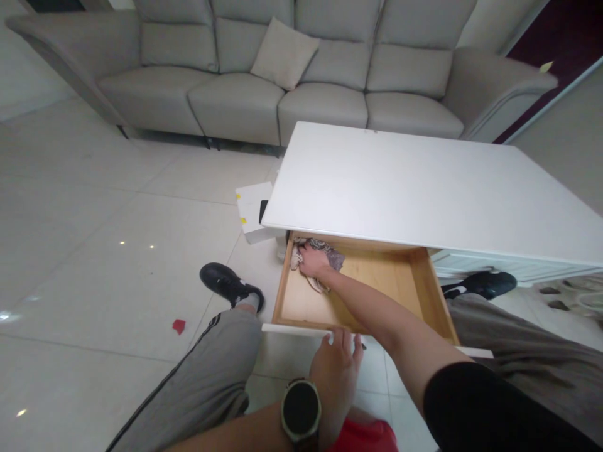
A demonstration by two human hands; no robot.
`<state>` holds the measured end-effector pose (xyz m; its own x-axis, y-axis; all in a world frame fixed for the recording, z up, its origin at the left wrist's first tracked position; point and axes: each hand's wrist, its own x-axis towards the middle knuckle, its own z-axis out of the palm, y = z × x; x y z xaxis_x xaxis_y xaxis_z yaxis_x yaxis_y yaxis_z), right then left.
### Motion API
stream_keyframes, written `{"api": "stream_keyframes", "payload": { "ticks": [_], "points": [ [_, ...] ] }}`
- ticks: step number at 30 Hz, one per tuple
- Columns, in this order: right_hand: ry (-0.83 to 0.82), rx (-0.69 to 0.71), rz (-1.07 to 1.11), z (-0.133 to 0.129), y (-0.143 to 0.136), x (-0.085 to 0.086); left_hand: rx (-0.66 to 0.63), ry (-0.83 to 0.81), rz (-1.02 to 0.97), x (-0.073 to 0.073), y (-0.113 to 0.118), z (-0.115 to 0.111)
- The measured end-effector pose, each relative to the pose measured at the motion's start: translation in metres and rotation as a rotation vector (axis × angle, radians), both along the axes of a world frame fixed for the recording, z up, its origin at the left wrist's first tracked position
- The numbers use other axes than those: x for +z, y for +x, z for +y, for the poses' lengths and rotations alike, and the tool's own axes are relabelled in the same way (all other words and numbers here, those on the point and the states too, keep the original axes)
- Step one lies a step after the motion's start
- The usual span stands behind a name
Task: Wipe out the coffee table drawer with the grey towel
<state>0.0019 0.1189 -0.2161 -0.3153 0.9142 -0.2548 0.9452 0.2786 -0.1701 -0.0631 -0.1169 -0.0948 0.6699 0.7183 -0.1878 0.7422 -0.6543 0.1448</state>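
A wooden drawer stands pulled out from the white coffee table. My right hand reaches into its back left corner, fingers curled on a pale cloth pouch; the fingertips are partly hidden. Beside it lies a grey patterned cloth, and a light cord trails below the hand. My left hand, with a watch on its wrist, has its fingers bent at the top edge of the drawer's white front.
A white box with yellow marks sits on the floor left of the table, a dark object on it. My shoes flank the drawer. A red scrap lies on the tiles. Behind the table is a grey sofa with a cushion.
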Motion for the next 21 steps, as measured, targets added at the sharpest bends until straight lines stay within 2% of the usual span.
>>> {"api": "stream_keyframes", "payload": {
  "ticks": [3,5,11,13,16,21],
  "points": [
    [0.009,0.077,-0.034,-0.011,0.051,0.004,-0.010,-0.042,-0.001,0.003,0.000,0.003],
    [0.009,0.052,-0.060,-0.021,0.091,0.006,0.005,-0.049,0.002,0.003,0.001,0.003],
    [-0.016,-0.196,-0.179,-0.058,0.227,0.006,0.004,0.021,0.038,0.002,0.008,0.001],
    [-0.007,-0.311,-0.222,-0.071,0.261,0.004,0.001,0.035,0.061,0.002,0.011,0.001],
    [-0.012,-0.387,-0.242,-0.083,0.281,0.001,-0.007,0.025,0.094,0.004,0.014,0.001],
    [-0.008,-0.399,-0.180,-0.093,0.270,-0.003,0.000,0.036,0.102,0.004,0.016,-0.002]
  ]
}}
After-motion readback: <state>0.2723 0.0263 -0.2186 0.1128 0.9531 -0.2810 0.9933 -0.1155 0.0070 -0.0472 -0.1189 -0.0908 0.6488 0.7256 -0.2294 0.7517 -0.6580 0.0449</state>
